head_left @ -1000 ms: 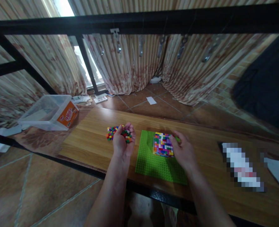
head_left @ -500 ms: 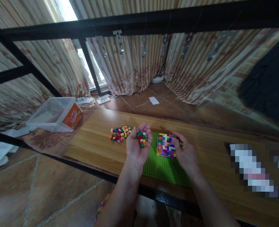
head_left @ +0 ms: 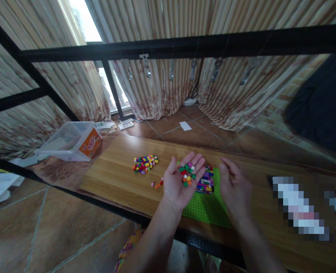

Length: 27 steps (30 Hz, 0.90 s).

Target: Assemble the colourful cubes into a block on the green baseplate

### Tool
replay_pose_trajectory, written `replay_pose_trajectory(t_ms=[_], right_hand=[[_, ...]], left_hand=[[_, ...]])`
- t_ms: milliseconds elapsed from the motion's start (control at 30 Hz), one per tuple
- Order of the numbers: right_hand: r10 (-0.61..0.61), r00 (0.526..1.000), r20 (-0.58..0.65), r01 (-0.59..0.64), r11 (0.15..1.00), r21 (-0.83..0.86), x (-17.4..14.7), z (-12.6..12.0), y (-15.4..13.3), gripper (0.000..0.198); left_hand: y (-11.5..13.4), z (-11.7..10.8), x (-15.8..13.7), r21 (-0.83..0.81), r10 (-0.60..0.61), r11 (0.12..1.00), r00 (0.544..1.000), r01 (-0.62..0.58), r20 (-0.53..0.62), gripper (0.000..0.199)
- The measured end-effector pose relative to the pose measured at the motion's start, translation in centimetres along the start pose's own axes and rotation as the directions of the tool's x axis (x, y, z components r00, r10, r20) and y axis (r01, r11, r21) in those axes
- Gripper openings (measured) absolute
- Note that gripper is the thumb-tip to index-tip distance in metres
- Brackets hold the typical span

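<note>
My left hand (head_left: 182, 182) is palm up over the left edge of the green baseplate (head_left: 207, 208), cupping several small coloured bricks (head_left: 187, 174). My right hand (head_left: 236, 185) hovers with fingers apart at the baseplate's right side, holding nothing. A block of multicoloured bricks (head_left: 206, 182) is built on the baseplate between my hands. A pile of loose coloured bricks (head_left: 144, 163) lies on the wooden table (head_left: 113, 174) to the left. Three stray bricks (head_left: 157, 184) lie near my left wrist.
A clear plastic box with an orange label (head_left: 73, 141) stands at the table's far left. A black metal frame (head_left: 185, 43) crosses overhead. Curtains hang behind. Papers (head_left: 115, 124) lie on the tiled floor. A blurred-out item (head_left: 298, 208) lies at the right.
My left hand carried a handful of bricks from the pile rightwards over the baseplate and opened palm up. A few bricks dropped on the table. My right hand lifted off the built block.
</note>
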State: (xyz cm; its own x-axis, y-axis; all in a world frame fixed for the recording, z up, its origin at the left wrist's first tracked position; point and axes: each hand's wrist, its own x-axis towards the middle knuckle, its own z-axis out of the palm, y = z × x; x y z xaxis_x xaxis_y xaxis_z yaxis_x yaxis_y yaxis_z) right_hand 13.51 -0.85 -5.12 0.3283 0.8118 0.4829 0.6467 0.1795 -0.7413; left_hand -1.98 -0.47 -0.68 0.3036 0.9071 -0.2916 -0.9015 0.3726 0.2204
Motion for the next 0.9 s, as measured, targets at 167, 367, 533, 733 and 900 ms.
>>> replay_pose_trajectory(t_ms=[167, 367, 533, 733, 900], right_hand=[[-0.247, 0.966, 0.082, 0.242, 0.968, 0.064, -0.1, -1.4, -3.8, 0.025], [-0.398, 0.851, 0.344, 0.448, 0.891, -0.077, -1.0, -0.4, -5.0, 0.03], [-0.394, 0.849, 0.352, 0.432, 0.901, -0.035, -0.9, -0.2, -4.5, 0.025], [-0.269, 0.939, 0.215, 0.26, 0.963, 0.071, -0.6, -1.1, -4.3, 0.02], [-0.039, 0.986, 0.165, 0.026, 0.997, 0.079, -0.4, -1.6, -3.8, 0.027]], left_hand=[[-0.7, 0.0, 0.1, 0.045, -0.053, 0.998, 0.999, 0.053, 0.0, 0.056], [-1.2, -0.1, 0.0, 0.098, -0.218, 0.972, 0.975, 0.214, 0.033, 0.065], [-1.5, -0.3, 0.0, 0.059, -0.256, 0.965, 0.967, 0.256, -0.013, 0.058], [-2.4, -0.7, 0.2, 0.081, -0.155, 0.984, 0.986, 0.16, -0.066, 0.029], [-2.7, -1.1, 0.3, 0.163, -0.24, 0.955, 0.968, 0.25, -0.076, 0.03]])
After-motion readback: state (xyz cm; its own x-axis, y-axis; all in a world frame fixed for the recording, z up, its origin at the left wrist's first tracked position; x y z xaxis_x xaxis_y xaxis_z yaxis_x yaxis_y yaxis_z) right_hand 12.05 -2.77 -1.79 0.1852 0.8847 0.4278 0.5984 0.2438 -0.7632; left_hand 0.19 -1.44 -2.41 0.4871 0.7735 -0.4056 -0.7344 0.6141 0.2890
